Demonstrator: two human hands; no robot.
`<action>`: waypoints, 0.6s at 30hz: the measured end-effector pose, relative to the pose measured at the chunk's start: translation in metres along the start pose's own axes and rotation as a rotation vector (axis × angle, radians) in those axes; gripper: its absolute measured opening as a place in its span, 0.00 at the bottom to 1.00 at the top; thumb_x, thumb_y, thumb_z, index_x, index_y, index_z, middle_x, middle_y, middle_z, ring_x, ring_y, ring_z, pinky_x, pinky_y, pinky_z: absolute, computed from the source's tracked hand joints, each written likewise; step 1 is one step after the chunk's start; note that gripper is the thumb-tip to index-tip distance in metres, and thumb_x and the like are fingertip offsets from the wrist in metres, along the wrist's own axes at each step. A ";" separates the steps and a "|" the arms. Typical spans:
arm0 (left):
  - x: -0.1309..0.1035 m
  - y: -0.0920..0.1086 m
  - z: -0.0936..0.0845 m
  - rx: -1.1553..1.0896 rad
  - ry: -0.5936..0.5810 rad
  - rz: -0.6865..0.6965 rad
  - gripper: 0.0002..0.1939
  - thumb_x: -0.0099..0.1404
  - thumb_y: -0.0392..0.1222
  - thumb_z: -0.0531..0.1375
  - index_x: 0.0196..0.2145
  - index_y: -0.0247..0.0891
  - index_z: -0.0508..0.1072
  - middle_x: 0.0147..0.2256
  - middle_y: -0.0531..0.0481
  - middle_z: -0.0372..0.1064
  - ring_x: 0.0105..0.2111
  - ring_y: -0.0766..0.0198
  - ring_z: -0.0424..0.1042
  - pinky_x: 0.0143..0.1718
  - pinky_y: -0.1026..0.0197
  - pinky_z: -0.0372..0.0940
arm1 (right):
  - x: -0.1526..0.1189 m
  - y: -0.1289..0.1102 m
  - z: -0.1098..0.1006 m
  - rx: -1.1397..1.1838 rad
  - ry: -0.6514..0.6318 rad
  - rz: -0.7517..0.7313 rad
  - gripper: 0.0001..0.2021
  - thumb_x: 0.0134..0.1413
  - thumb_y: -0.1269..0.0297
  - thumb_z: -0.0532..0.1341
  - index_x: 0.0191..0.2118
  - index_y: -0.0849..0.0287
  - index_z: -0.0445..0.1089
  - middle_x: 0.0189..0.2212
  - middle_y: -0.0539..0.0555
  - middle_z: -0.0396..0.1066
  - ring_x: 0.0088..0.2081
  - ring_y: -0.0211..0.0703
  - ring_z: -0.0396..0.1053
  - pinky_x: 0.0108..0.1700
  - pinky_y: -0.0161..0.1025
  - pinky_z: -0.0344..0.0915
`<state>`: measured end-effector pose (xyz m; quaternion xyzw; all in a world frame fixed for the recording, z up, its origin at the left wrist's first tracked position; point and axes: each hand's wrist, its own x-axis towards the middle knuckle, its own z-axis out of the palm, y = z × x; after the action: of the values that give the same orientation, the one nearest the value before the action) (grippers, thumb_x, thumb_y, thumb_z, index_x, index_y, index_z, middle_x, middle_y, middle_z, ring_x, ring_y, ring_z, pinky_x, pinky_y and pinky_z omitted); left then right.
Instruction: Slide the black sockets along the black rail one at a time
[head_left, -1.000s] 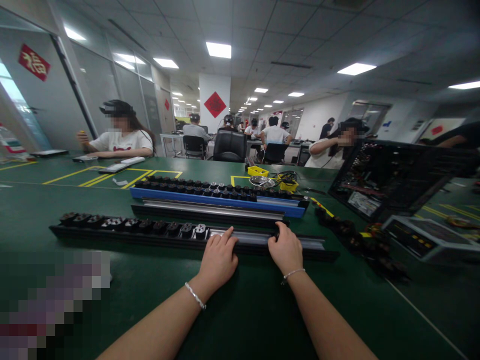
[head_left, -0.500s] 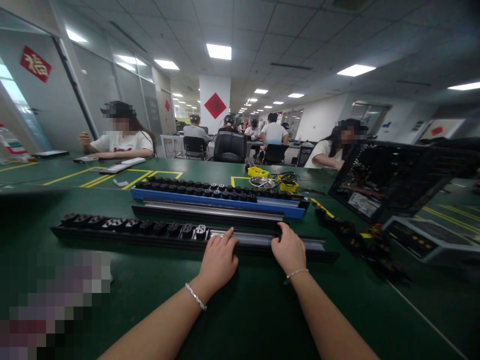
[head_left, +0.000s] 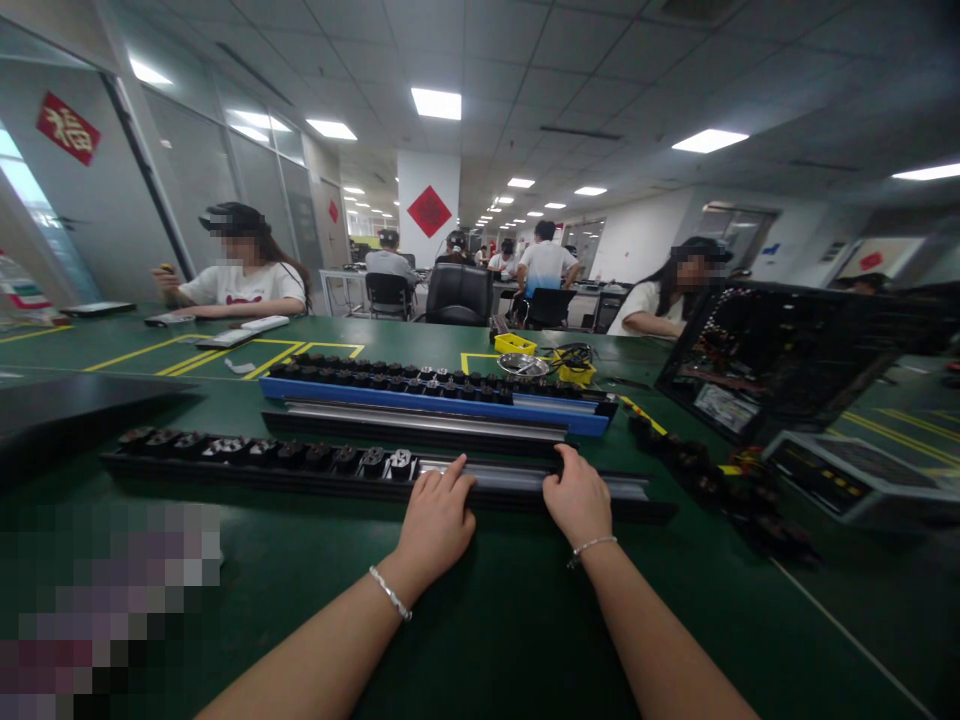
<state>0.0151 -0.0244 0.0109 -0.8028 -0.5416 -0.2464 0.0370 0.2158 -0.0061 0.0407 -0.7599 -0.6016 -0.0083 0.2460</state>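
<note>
The left arm slants up and right from the bottom edge, the right arm up and left from the lower right. Left hand and right hand sit apart below the frame's centre, backs upward. The left's fingers are loosely extended, thumb inward; the right's curl more.

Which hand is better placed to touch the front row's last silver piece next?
Probably the left hand: it's close beside that silver-topped piece. The right hand is farther along the black rail.
</note>
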 end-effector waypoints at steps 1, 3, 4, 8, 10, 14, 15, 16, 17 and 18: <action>0.000 0.000 0.000 0.001 0.000 0.000 0.20 0.58 0.36 0.53 0.49 0.42 0.67 0.59 0.48 0.58 0.53 0.55 0.62 0.56 0.49 0.53 | 0.000 0.000 0.000 0.003 0.001 0.002 0.24 0.50 0.70 0.49 0.55 0.60 0.60 0.51 0.58 0.66 0.53 0.48 0.62 0.53 0.43 0.54; 0.000 0.000 0.000 0.004 -0.004 -0.001 0.20 0.58 0.36 0.53 0.49 0.42 0.67 0.59 0.48 0.58 0.53 0.55 0.62 0.56 0.49 0.53 | 0.000 0.001 -0.001 0.002 0.001 0.009 0.24 0.50 0.71 0.49 0.56 0.60 0.60 0.51 0.57 0.66 0.52 0.48 0.62 0.53 0.44 0.55; 0.000 0.000 0.000 0.005 -0.005 -0.001 0.20 0.58 0.36 0.53 0.49 0.42 0.67 0.59 0.48 0.58 0.53 0.55 0.62 0.56 0.49 0.53 | 0.001 0.002 -0.001 -0.001 0.000 0.012 0.25 0.50 0.71 0.49 0.56 0.59 0.60 0.51 0.57 0.66 0.52 0.48 0.63 0.53 0.44 0.55; 0.000 -0.001 0.001 -0.001 0.005 0.009 0.20 0.58 0.35 0.53 0.49 0.42 0.67 0.59 0.47 0.57 0.53 0.55 0.62 0.56 0.49 0.53 | 0.001 0.003 -0.002 -0.009 -0.005 0.020 0.25 0.50 0.72 0.49 0.56 0.59 0.60 0.51 0.58 0.66 0.51 0.48 0.63 0.53 0.43 0.55; 0.000 -0.001 0.001 -0.004 0.010 0.011 0.20 0.57 0.35 0.53 0.49 0.41 0.67 0.59 0.47 0.58 0.53 0.55 0.62 0.55 0.49 0.54 | 0.001 0.002 -0.002 -0.006 -0.008 0.022 0.25 0.50 0.72 0.49 0.56 0.59 0.60 0.52 0.57 0.66 0.51 0.48 0.63 0.53 0.43 0.55; 0.000 -0.001 0.001 -0.003 0.006 0.009 0.20 0.57 0.35 0.54 0.48 0.41 0.68 0.59 0.48 0.58 0.52 0.55 0.62 0.55 0.49 0.54 | 0.001 0.002 -0.002 -0.009 -0.015 0.015 0.24 0.51 0.71 0.48 0.56 0.60 0.60 0.51 0.58 0.66 0.51 0.49 0.63 0.53 0.44 0.56; 0.000 0.000 0.001 -0.003 0.005 0.008 0.20 0.57 0.35 0.54 0.48 0.41 0.68 0.59 0.48 0.58 0.52 0.55 0.62 0.55 0.49 0.54 | 0.002 0.003 -0.003 -0.013 -0.017 0.014 0.24 0.50 0.71 0.49 0.55 0.60 0.60 0.51 0.58 0.67 0.51 0.49 0.63 0.52 0.44 0.56; 0.000 0.000 0.001 -0.001 0.005 0.008 0.20 0.57 0.35 0.54 0.48 0.41 0.68 0.59 0.48 0.58 0.52 0.55 0.62 0.55 0.49 0.54 | 0.002 0.003 -0.003 -0.018 -0.018 0.015 0.24 0.50 0.71 0.49 0.55 0.60 0.60 0.51 0.58 0.67 0.51 0.49 0.64 0.52 0.44 0.56; 0.000 0.000 0.001 0.003 0.006 0.007 0.20 0.56 0.35 0.54 0.48 0.41 0.68 0.59 0.48 0.58 0.52 0.55 0.62 0.55 0.49 0.54 | 0.002 0.004 -0.003 -0.021 -0.021 0.016 0.24 0.50 0.71 0.49 0.55 0.60 0.60 0.50 0.58 0.67 0.50 0.49 0.64 0.51 0.44 0.57; 0.000 0.000 0.001 0.007 0.008 0.007 0.20 0.56 0.35 0.54 0.48 0.41 0.68 0.59 0.48 0.58 0.51 0.55 0.62 0.54 0.49 0.55 | 0.003 0.004 -0.003 -0.021 -0.025 0.017 0.24 0.50 0.71 0.49 0.55 0.60 0.60 0.50 0.58 0.68 0.50 0.49 0.64 0.51 0.44 0.57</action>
<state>0.0153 -0.0240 0.0099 -0.8037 -0.5393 -0.2478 0.0429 0.2215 -0.0051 0.0423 -0.7676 -0.5980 -0.0032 0.2306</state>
